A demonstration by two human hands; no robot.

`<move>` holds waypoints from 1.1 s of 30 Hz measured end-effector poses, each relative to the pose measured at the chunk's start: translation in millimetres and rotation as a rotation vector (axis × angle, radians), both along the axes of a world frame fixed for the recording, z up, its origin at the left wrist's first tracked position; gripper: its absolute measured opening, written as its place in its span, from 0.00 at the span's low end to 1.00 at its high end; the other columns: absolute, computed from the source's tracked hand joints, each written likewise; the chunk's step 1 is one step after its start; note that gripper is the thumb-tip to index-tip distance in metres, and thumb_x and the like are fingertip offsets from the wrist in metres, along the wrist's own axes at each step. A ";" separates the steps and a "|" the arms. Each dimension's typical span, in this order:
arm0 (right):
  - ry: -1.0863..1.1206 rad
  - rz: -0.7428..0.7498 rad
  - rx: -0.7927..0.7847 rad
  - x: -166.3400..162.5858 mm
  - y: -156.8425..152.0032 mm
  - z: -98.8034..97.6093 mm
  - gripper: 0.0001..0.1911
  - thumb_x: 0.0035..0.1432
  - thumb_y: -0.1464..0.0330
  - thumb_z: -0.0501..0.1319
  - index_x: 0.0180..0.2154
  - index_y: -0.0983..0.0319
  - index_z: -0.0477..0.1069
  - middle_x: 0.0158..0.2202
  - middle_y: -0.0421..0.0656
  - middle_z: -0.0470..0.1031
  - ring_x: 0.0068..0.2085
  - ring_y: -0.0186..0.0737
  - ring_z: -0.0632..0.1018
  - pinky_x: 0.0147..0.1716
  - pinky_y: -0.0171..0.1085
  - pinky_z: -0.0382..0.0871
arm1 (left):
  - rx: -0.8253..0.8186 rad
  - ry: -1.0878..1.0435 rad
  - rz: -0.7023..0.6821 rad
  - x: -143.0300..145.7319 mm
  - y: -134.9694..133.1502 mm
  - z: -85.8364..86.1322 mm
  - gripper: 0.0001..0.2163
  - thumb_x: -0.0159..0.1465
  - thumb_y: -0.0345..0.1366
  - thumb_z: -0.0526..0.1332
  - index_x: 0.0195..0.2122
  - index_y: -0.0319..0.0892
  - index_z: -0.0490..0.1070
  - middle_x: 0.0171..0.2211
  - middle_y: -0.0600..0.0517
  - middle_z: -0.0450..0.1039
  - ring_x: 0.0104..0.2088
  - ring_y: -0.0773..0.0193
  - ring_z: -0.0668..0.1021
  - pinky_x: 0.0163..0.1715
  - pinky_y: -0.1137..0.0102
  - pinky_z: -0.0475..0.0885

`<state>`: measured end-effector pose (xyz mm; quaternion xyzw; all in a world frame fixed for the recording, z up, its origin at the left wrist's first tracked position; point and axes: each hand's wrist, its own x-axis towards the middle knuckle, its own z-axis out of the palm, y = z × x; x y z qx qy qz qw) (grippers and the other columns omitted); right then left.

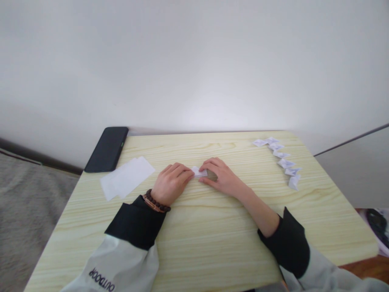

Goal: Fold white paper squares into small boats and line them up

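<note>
A small folded piece of white paper [199, 173] lies low over the middle of the table, between my two hands. My left hand [173, 181] pinches its left end, the fingers pressed together. At the other end, my right hand [221, 177] grips the paper with thumb and fingers, the palm arched over the tabletop. Parts of the paper's edges are hidden under my fingertips. To the left of my left hand, flat white paper sheets [133, 174] overlap each other on the table.
A black phone-like device [107, 149] lies at the table's back left corner. Several small folded paper boats [285, 163] form a curved row at the right. The pale wood-grain table [212, 243] meets a white wall [194, 65] at its back edge.
</note>
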<state>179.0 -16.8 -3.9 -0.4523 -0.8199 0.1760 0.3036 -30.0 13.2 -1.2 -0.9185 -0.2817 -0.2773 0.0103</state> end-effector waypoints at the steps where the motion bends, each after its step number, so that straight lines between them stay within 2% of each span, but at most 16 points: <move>1: 0.001 -0.009 0.005 0.2 0.5 -1.7 0.10 0.57 0.64 0.60 0.40 0.61 0.70 0.40 0.46 0.71 0.43 0.41 0.70 0.47 0.43 0.65 | -0.003 0.005 0.004 0.0 0.0 0.2 0.07 0.63 0.33 0.57 0.33 0.42 0.75 0.32 0.51 0.76 0.34 0.65 0.74 0.36 0.70 0.69; 6: 0.020 -0.011 0.049 0.9 2.5 -8.1 0.09 0.59 0.65 0.58 0.40 0.61 0.72 0.38 0.45 0.71 0.42 0.40 0.71 0.44 0.41 0.68 | 0.023 0.034 0.026 0.1 -0.1 0.7 0.08 0.62 0.39 0.59 0.39 0.44 0.75 0.32 0.50 0.75 0.34 0.64 0.74 0.35 0.69 0.70; 16: 0.034 -0.035 0.090 -1.2 1.5 -9.4 0.09 0.60 0.66 0.57 0.41 0.60 0.73 0.38 0.46 0.71 0.41 0.39 0.72 0.42 0.40 0.70 | 0.062 0.020 0.038 2.5 -2.7 1.6 0.08 0.64 0.34 0.56 0.34 0.41 0.75 0.29 0.51 0.74 0.32 0.66 0.74 0.33 0.71 0.70; 23: 0.019 0.006 0.116 -3.3 0.3 -7.8 0.10 0.61 0.65 0.56 0.40 0.60 0.74 0.37 0.46 0.72 0.40 0.38 0.72 0.41 0.38 0.70 | 0.041 0.012 0.032 2.7 -2.7 1.6 0.08 0.63 0.37 0.58 0.37 0.42 0.75 0.32 0.51 0.75 0.34 0.65 0.74 0.35 0.71 0.70; 29: 0.010 -0.008 0.164 -6.7 0.5 -4.1 0.10 0.61 0.66 0.55 0.37 0.61 0.75 0.36 0.46 0.73 0.38 0.38 0.73 0.40 0.39 0.70 | 0.089 0.027 0.025 5.0 -4.2 5.0 0.07 0.63 0.33 0.57 0.31 0.40 0.73 0.29 0.50 0.74 0.32 0.65 0.74 0.33 0.70 0.70; 33: -0.010 -0.013 0.191 -7.5 0.8 -2.8 0.10 0.61 0.66 0.56 0.37 0.60 0.75 0.36 0.45 0.74 0.38 0.38 0.73 0.39 0.39 0.70 | 0.113 0.030 0.026 6.2 -4.6 7.3 0.06 0.62 0.32 0.57 0.30 0.39 0.72 0.28 0.50 0.74 0.32 0.64 0.74 0.32 0.70 0.69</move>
